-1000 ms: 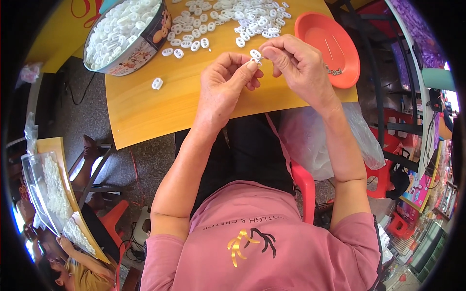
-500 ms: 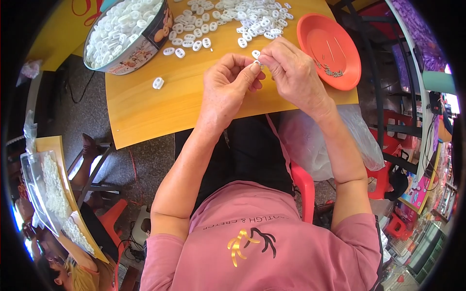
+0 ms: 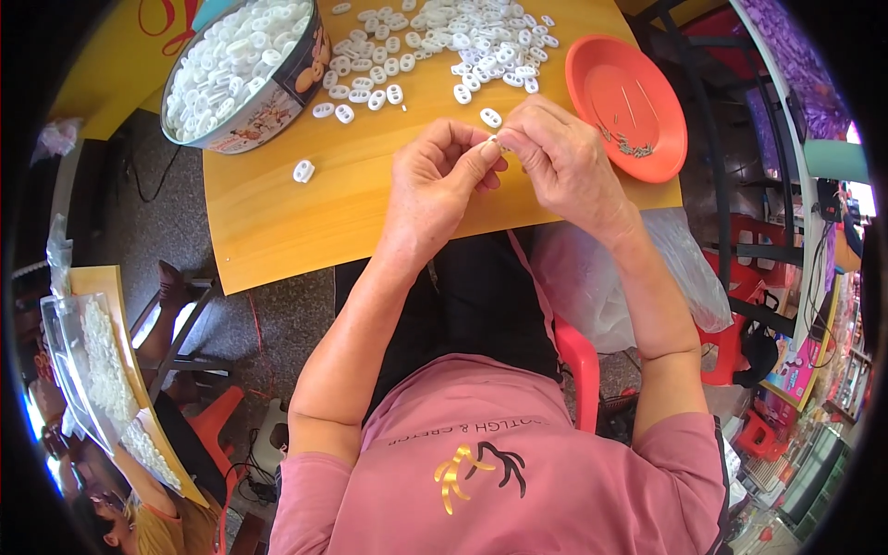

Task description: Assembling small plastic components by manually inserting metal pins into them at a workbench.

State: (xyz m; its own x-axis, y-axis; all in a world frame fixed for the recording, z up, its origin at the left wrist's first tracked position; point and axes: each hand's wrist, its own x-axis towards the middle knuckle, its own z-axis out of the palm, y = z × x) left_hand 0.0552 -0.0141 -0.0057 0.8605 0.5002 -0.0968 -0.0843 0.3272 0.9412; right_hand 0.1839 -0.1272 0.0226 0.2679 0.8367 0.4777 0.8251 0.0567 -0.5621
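A small white piece sits pinched between both hands, held just above the near half of the yellow table. It is largely hidden by the fingertips; its long axis cannot be told. The left hand grips it from the left side, thumb and forefinger closed on it. The right hand meets it from the right, fingers closed at the same point — whether it holds the piece itself or something fine against it cannot be told. The hands touch at the piece, neither nearer than the other.

Just beyond the hands lies a scatter of white pieces, the closest one just beside the right knuckles. A red plate stands right of the right hand. A round tin full of white pieces stands at the far left, one stray piece near it.
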